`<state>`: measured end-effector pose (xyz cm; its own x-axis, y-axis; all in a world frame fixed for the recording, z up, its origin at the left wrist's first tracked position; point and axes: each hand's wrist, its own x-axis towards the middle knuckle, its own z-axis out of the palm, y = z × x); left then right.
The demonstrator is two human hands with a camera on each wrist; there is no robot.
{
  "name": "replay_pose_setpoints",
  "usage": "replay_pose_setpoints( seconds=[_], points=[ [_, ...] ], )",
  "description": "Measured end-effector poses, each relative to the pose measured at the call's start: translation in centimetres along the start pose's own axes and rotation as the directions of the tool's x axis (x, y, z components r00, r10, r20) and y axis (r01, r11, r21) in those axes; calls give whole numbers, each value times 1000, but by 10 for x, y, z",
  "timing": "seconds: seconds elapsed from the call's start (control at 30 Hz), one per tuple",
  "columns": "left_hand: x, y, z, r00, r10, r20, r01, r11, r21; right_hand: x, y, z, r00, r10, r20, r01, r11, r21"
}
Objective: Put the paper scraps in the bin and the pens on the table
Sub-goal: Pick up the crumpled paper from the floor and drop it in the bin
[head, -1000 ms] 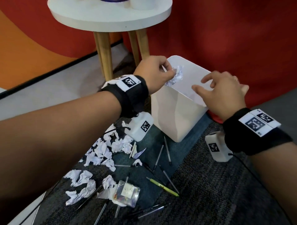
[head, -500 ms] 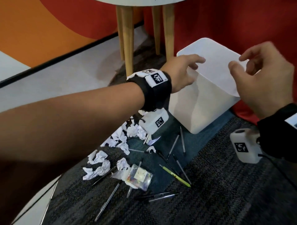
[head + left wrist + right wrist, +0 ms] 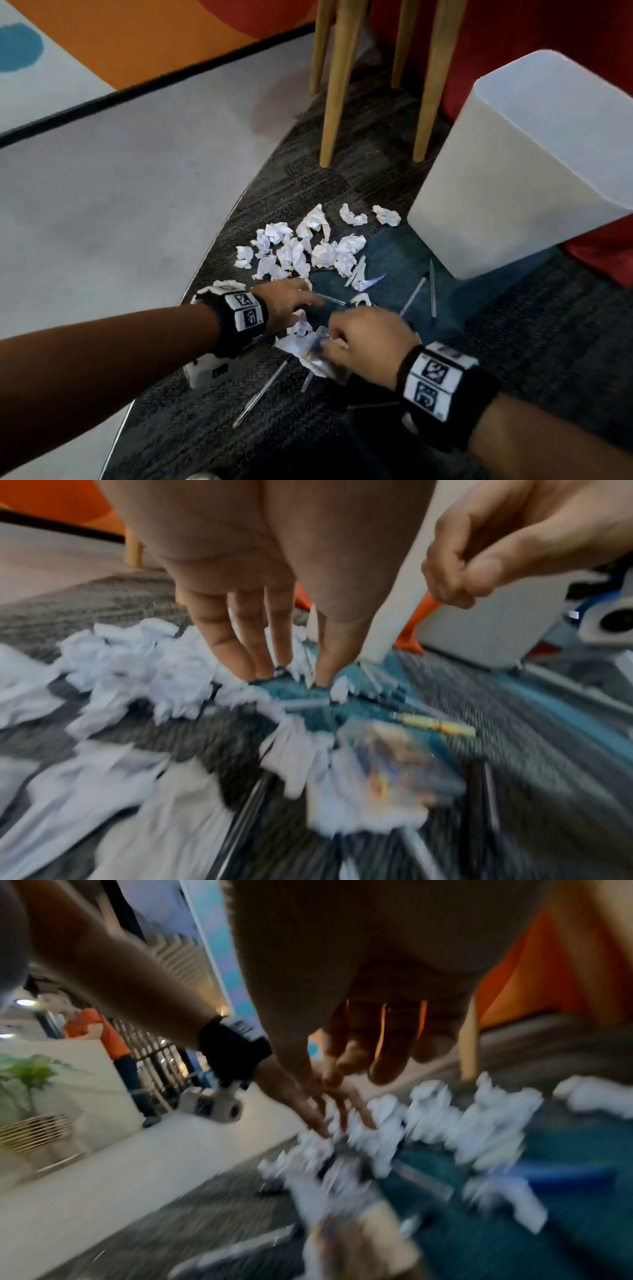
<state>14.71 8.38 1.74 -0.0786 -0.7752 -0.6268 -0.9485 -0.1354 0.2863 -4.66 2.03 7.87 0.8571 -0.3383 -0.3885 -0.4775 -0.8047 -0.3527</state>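
Several crumpled white paper scraps [image 3: 301, 246] lie heaped on the dark carpet, left of the white bin [image 3: 513, 178]. Thin pens [image 3: 414, 294] lie scattered between the heap and the bin, and a yellow-green pen [image 3: 438, 725] shows in the left wrist view. My left hand [image 3: 308, 301] reaches down with straight fingers [image 3: 240, 647], the tips touching the carpet among the scraps beside a pen [image 3: 330, 300]. My right hand [image 3: 329, 342] hovers just above a clear plastic packet [image 3: 317, 356], fingers loosely curled and holding nothing. Both wrist views are blurred.
Wooden table legs [image 3: 337, 85] stand behind the scraps; the tabletop is out of view. A red wall runs behind the bin. Pale floor [image 3: 120, 205] borders the carpet's curved edge on the left. Another pen [image 3: 263, 390] lies near my forearms. A person in orange [image 3: 99, 1034] stands far off.
My left hand let a crumpled scrap go at the bin. Both hands then dropped from the bin's rim to the floor litter, and my view tilted downwards.
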Motion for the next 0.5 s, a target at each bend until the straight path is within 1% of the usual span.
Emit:
replay_pose_setpoints(
  seconds=[0.07, 0.13, 0.23, 0.3, 0.33, 0.37, 0.43, 0.5],
  points=[
    [3, -10, 22, 995, 50, 88, -61, 989, 132, 7, -17, 31, 991, -24, 131, 18, 999, 45],
    [3, -14, 35, 987, 68, 147, -100, 969, 226, 9, -28, 58, 977, -12, 214, -11, 994, 107],
    [2, -13, 43, 983, 71, 171, -116, 957, 266, 10, -33, 92, 952, 85, 295, -152, 965, 214],
    [3, -13, 44, 981, 92, 169, -136, 954, 267, 10, -33, 108, 925, 106, 366, -217, 936, 278],
    [4, -13, 44, 982, 106, 154, -144, 952, 268, 10, -33, 113, 921, 116, 373, -238, 924, 300],
    [4, -13, 45, 984, 116, 136, -150, 951, 269, 9, -32, 116, 926, 144, 349, -259, 915, 310],
    [4, -14, 45, 984, 119, 130, -151, 950, 273, 8, -31, 121, 938, 245, 244, -311, 906, 286],
    [3, -15, 44, 988, 96, 123, -122, 969, 217, 8, -30, 122, 924, 340, 176, -375, 897, 235]
  ],
)
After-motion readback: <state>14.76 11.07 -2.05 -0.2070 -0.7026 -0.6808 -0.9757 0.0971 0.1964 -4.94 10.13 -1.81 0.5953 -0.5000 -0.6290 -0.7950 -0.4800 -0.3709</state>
